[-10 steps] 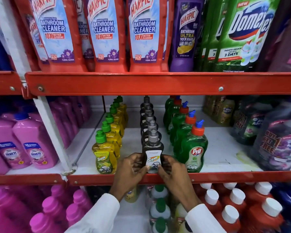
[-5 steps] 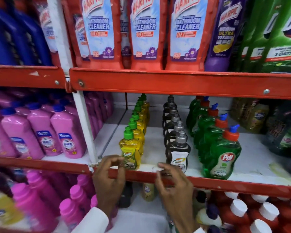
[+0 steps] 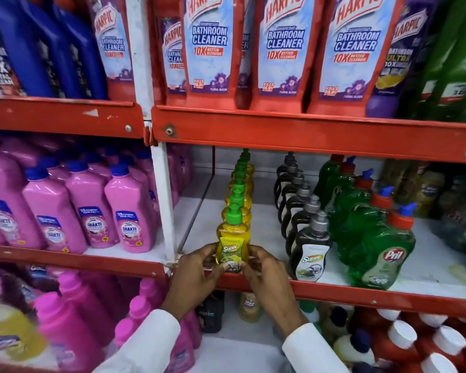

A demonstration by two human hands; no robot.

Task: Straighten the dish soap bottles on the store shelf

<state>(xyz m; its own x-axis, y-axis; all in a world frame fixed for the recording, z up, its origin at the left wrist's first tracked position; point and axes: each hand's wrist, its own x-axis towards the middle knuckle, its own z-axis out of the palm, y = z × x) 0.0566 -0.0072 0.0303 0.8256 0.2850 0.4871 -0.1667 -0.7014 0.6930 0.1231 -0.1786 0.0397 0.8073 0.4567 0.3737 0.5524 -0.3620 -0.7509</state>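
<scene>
Three rows of dish soap bottles run front to back on the white middle shelf [image 3: 428,273]. The front yellow bottle [image 3: 233,238] with a green cap stands upright at the shelf's front edge. My left hand [image 3: 197,275] grips its lower left side and my right hand [image 3: 264,275] grips its lower right side, fingertips on the label. To the right stands a row of dark bottles with grey caps, its front dark bottle [image 3: 310,249] apart from my hands. Further right is a row of green bottles, front green bottle [image 3: 382,251] with an orange cap.
A red shelf lip [image 3: 361,294] runs just under my hands. A white upright post [image 3: 164,211] stands left of the yellow row, with pink bottles [image 3: 129,208] beyond it. Red bathroom cleaner bottles [image 3: 210,49] fill the shelf above. White-capped red bottles [image 3: 404,343] sit below right.
Both hands have moved left from the dark front bottle to the yellow front bottle and closed on its base. The view has shifted left and closer.
</scene>
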